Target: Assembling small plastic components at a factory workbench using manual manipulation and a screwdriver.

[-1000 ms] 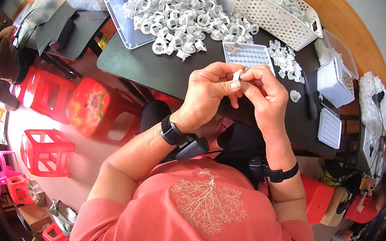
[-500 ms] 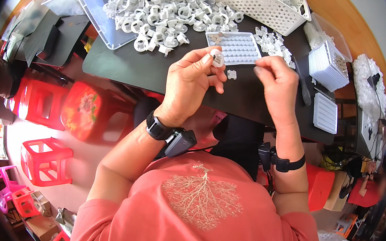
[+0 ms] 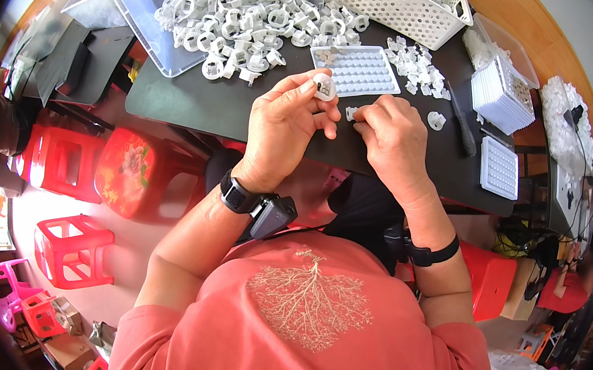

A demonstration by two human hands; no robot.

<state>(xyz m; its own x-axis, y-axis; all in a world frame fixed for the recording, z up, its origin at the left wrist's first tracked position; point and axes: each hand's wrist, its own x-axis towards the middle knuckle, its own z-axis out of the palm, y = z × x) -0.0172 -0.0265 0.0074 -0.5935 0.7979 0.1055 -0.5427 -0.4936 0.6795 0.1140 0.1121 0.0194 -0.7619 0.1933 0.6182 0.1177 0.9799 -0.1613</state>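
My left hand (image 3: 279, 125) pinches a round white plastic part (image 3: 324, 87) with a dark opening between thumb and fingertips, above the table's near edge. My right hand (image 3: 396, 141) has its fingers closed at the edge of a small white plastic piece (image 3: 350, 113) beside it; the fingers partly cover it. Just beyond both hands lies a pale tray (image 3: 363, 72) with rows of small pockets and a few tan bits in its far left corner. Another small white part (image 3: 436, 120) rests on the dark table right of my right hand.
A large heap of white ring-shaped parts (image 3: 249, 21) spills from a clear bin (image 3: 129, 19). Small white pieces (image 3: 417, 68) lie near a white basket (image 3: 394, 11). Rightward are a black-handled tool (image 3: 468, 134), stacked trays (image 3: 501, 98) and a single tray (image 3: 500, 167). Red stools (image 3: 72, 252) stand left.
My right hand has moved left and nearer, down to the small white piece on the table, uncovering another small part on its right. My left hand still holds the round part, now turned more face-on.
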